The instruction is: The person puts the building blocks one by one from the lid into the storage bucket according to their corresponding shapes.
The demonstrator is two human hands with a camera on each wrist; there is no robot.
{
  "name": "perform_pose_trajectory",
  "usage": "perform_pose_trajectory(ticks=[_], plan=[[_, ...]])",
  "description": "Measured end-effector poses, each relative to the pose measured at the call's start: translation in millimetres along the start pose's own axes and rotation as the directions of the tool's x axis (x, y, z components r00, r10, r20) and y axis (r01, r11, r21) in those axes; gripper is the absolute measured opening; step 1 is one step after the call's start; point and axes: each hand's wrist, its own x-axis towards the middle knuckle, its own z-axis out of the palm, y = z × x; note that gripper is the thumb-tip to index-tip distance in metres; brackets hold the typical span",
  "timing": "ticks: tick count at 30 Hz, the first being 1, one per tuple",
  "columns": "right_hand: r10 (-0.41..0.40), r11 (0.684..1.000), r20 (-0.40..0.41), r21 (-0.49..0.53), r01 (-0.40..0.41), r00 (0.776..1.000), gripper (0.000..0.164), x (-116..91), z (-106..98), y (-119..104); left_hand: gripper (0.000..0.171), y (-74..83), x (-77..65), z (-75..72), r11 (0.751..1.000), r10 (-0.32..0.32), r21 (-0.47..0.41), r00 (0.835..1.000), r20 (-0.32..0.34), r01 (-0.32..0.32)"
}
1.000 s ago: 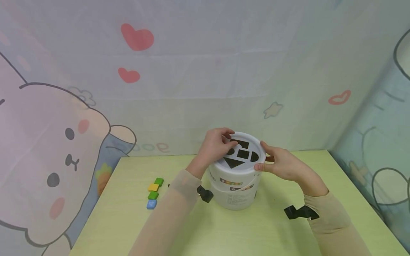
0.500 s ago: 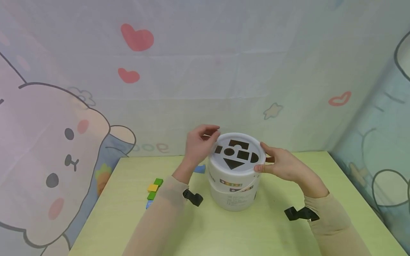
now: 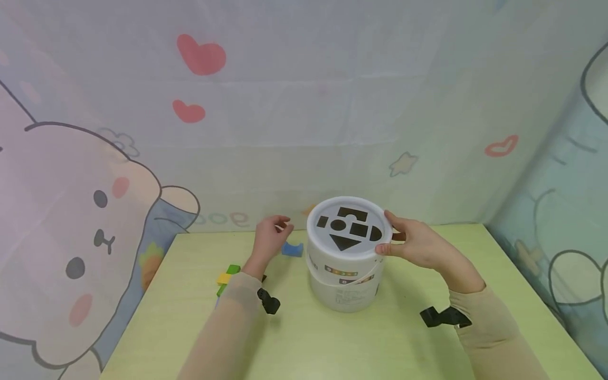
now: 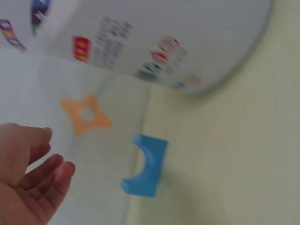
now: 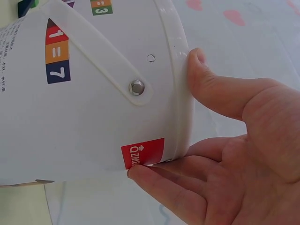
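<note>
A white bucket (image 3: 344, 295) stands upright on the table, its lid (image 3: 324, 240) cut with several differently shaped holes. My right hand (image 3: 415, 243) holds the bucket's right side at the rim; in the right wrist view the thumb lies on the lid's edge and fingertips touch the side by a red label (image 5: 146, 153). Left of the bucket, my left hand (image 3: 272, 237) holds nothing, its fingers loosely bent. Just beside those fingers a blue arch block (image 3: 292, 250) rests on the table. The left wrist view shows that block apart from the fingertips.
Partly behind the left forearm lie small blocks, among them a green block (image 3: 233, 269) and a yellow block (image 3: 224, 278). A printed cloth (image 3: 304, 169) hangs along the table's back edge. The bucket's white handle (image 5: 93, 51) hangs down against its side.
My left hand has moved from over the lid to the left and down beside the blue arch block, which has come into sight. The right hand stays on the bucket.
</note>
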Motion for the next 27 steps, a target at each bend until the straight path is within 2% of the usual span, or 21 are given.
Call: perform_pose_trajectory(ticks=[4,7,11,17,22,27], plan=[[0.009,1.0,0.008,-0.004,-0.009,1.0,0.104,2.1,0.7,1.3,0.036,-16.6,-3.1,4.3,0.99,-0.095,0.112,0.987,0.128,0.081],[0.013,1.0,0.012,-0.012,-0.013,1.0,0.104,4.8,1.4,0.9,0.037,-24.9,-4.1,6.0,0.981,-0.147,0.155,0.974,0.17,0.121],[0.011,1.0,0.014,-0.01,-0.011,1.0,0.103,8.6,3.1,0.8,0.036,-37.3,-4.4,8.6,0.972,-0.195,0.166,0.967,0.166,0.168],[-0.004,1.0,0.021,0.005,0.004,1.0,0.102,12.8,5.9,0.3,0.032,-52.2,-6.7,10.4,0.964,-0.223,0.189,0.959,0.174,0.189],[0.004,1.0,0.025,0.0,-0.004,1.0,0.102,9.5,5.8,-1.1,0.028,-51.9,-10.9,11.2,0.965,-0.23,0.167,0.956,0.183,0.2],[0.001,1.0,0.019,-0.01,-0.001,1.0,0.102,7.0,4.3,-0.7,0.02,-47.0,-14.2,10.0,0.968,-0.22,0.164,0.959,0.178,0.192]])
